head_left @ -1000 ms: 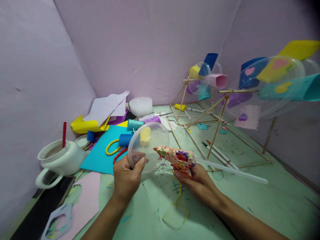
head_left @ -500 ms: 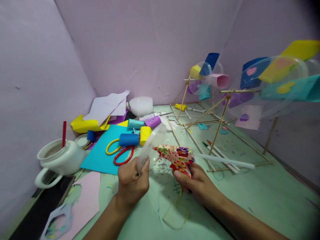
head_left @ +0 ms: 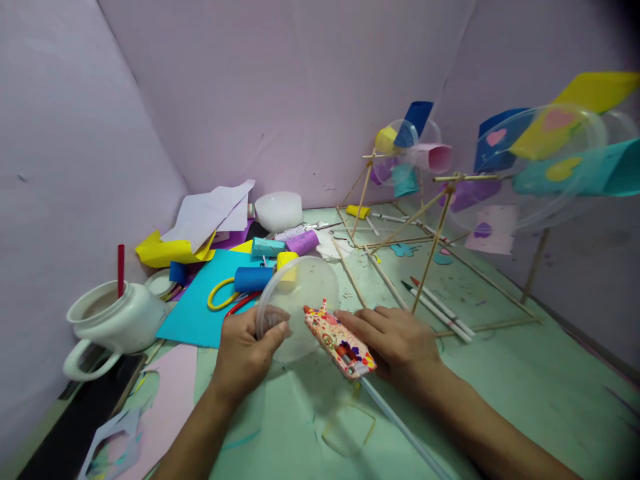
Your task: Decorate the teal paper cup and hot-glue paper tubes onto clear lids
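Observation:
My left hand (head_left: 253, 353) pinches the rim of a round, clear plastic lid (head_left: 305, 293), thumb on its near face. The lid faces me, tilted. My right hand (head_left: 400, 343) is on a flower-patterned hot glue gun (head_left: 343, 343), its fingers along the far side; the handle is hidden under the hand. The nozzle points left and away, just beside the lid. A long translucent glue stick (head_left: 400, 427) sticks out of the gun's rear toward me. Behind the lid lie a blue paper roll (head_left: 254, 279), a yellow roll (head_left: 287, 259) and yellow-and-red-handled scissors (head_left: 219, 295).
Two stick frames with paper-bladed wheels (head_left: 555, 167) stand at the right. Pencils (head_left: 435, 310) lie beneath the nearer one. At left are a white pot (head_left: 120, 317), a turquoise sheet (head_left: 187, 313), a pink paper piece (head_left: 175, 393) and a dark phone-like slab (head_left: 95, 413).
The lid has turned from nearly edge-on to facing me. The glue gun has rolled and swung, so its glue stick now points toward me instead of right. My right fingers have stretched forward.

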The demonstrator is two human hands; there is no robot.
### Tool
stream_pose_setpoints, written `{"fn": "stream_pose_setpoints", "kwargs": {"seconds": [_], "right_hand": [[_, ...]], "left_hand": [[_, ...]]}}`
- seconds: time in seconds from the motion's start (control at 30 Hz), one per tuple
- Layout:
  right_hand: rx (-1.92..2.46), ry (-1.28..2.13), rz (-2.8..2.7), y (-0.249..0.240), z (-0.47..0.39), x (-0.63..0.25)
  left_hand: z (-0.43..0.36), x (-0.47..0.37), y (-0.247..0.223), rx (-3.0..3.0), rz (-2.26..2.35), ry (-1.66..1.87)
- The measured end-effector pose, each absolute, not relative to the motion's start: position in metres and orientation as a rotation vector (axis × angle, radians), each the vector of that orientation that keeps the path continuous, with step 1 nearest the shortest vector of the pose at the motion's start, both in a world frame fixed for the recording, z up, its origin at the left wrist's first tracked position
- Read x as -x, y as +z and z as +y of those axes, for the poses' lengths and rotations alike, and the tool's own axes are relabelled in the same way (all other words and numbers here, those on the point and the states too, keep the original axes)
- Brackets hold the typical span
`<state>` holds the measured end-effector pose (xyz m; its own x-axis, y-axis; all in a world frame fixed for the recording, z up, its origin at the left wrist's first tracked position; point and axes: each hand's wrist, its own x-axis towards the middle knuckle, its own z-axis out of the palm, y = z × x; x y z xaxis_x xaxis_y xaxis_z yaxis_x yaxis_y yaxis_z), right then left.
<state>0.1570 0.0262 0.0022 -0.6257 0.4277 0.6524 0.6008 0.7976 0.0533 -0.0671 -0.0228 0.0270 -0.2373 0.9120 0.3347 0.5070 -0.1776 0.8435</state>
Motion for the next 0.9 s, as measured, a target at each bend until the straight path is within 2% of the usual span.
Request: {"fn": "stream_pose_setpoints", "kwargs": {"seconds": [0.13, 0.2, 0.4, 0.53, 0.9], "right_hand": [[0.712, -0.357, -2.325, 0.004, 0.028, -0.159], [0.739, -0.252, -2.296, 0.004, 0.028, -0.161], [0.721, 0.461, -2.168, 0.003, 0.024, -0.162], [0.847, 0.73, -2.123, -0.001, 0.021, -0.162], [0.887, 0.793, -2.175, -0.004, 0.018, -0.158]], "left_hand": [[-0.021, 0.073, 0.034, -1.511, 1.653, 1.36], [-0.02, 0.075, 0.034, -1.431, 1.708, 1.426], [-0.019, 0.081, 0.031, -1.285, 1.707, 1.52], [-0.019, 0.077, 0.032, -1.267, 1.683, 1.524], [-0.024, 0.066, 0.035, -1.474, 1.731, 1.502]]}}
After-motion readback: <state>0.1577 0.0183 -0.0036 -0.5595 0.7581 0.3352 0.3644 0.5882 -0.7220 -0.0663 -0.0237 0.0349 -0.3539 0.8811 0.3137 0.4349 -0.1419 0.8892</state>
